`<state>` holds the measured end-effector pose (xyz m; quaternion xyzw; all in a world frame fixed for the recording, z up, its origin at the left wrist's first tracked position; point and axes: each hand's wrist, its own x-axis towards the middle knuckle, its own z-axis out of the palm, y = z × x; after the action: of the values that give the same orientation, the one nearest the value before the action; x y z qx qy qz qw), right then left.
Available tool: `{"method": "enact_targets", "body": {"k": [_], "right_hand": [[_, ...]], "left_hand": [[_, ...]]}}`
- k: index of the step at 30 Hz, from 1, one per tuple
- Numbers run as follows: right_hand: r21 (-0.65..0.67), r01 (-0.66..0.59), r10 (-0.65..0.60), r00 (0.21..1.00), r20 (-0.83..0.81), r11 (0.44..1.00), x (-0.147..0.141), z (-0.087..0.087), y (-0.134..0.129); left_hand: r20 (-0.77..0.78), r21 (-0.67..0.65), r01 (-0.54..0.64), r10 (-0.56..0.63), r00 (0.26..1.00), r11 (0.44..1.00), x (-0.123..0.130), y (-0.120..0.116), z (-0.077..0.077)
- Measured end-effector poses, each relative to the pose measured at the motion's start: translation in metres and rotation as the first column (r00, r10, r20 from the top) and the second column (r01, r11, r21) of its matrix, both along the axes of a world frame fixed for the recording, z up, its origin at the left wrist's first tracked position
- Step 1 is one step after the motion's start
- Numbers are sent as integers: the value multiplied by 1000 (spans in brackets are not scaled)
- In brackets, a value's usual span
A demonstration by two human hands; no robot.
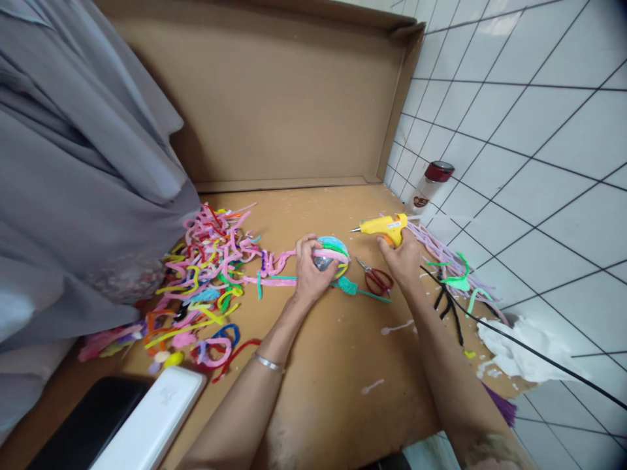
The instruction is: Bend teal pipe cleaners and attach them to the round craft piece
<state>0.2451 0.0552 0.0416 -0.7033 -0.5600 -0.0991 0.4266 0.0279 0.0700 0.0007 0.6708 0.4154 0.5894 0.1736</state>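
Note:
A rounded object [337,250] wrapped in blue, green, pink and yellow fuzzy strips is gripped by my left hand [313,271], its fingers curled around the left side. Part of its surface looks clear or grey. My right hand [402,254] is closed around the handle of a yellow glue gun [385,226], whose metal nozzle points left, apart from the rounded object. Red-handled scissors [377,279] lie between the two hands. Below the rounded object is a teal fuzzy piece [347,285] with a long thin stem.
Tangled colourful pipe cleaners [210,254] cover the left. Lilac stems [441,251] and a red-lidded jar [431,183] stand or lie at right, near white material [526,346]. A black cable [509,336] crosses there. A white device [151,418] lies front left; cardboard [274,98] rises behind.

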Motion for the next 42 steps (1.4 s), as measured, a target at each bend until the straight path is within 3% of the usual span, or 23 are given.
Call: {"method": "enact_targets", "body": {"k": [2, 6, 10, 13, 14, 16, 17, 19, 20, 23, 27, 33, 36, 39, 40, 42], "right_hand": [[-164, 90, -96, 995, -26, 982, 11, -7, 4], [-435, 192, -209, 978, 9, 880, 23, -22, 6], [-509, 228, -173, 973, 154, 830, 19, -24, 2], [-479, 292, -161, 941, 296, 828, 8, -8, -3], [-474, 273, -127, 940, 316, 837, 4, 0, -5], [-537, 93, 61, 963, 263, 839, -5, 15, -11], [-592, -42, 190, 963, 189, 804, -10, 22, -13], [-668, -308, 430, 903, 20, 678, -20, 31, -19], [-691, -383, 509, 860, -26, 612, -24, 32, -20], [-783, -381, 586, 810, -25, 492, -38, 31, -23], [-874, -163, 546, 828, 132, 459, -57, 27, -25], [-870, -110, 574, 790, 217, 480, -72, 23, -29], [-830, -201, 568, 807, 161, 521, -58, 24, -27], [-680, -500, 576, 806, -139, 536, -39, 30, -26], [-576, -631, 572, 758, -313, 520, -34, 33, -25], [-333, -798, 529, 589, -611, 503, -29, 39, -24]], "left_hand": [[-10, 6, -2, 2, 1000, 1000, -1, 0, 0], [3, 17, 19, -19, 1000, 1000, -2, 0, 1], [8, -5, 19, -19, 1000, 1000, -3, 1, 1], [18, -17, 20, -19, 1000, 1000, -4, 2, 2], [20, -20, 21, -20, 1000, 1000, -4, 2, 2], [24, -23, 23, -22, 999, 999, -4, 3, 2], [27, -22, 24, -23, 999, 999, -4, 3, 2], [34, -18, 25, -24, 999, 1000, -4, 3, 3], [36, -17, 25, -25, 999, 1000, -4, 3, 3], [37, -23, 25, -24, 999, 999, -4, 3, 2], [23, -42, 11, -10, 1000, 999, -4, 3, 2], [17, -38, 10, -9, 1000, 999, -4, 4, 2], [12, -40, 25, -24, 1000, 999, -5, 4, 2], [8, -42, 35, -35, 999, 998, -5, 4, 3], [8, -43, 34, -33, 999, 998, -5, 4, 3], [13, -45, 31, -30, 999, 999, -4, 3, 4]]}}
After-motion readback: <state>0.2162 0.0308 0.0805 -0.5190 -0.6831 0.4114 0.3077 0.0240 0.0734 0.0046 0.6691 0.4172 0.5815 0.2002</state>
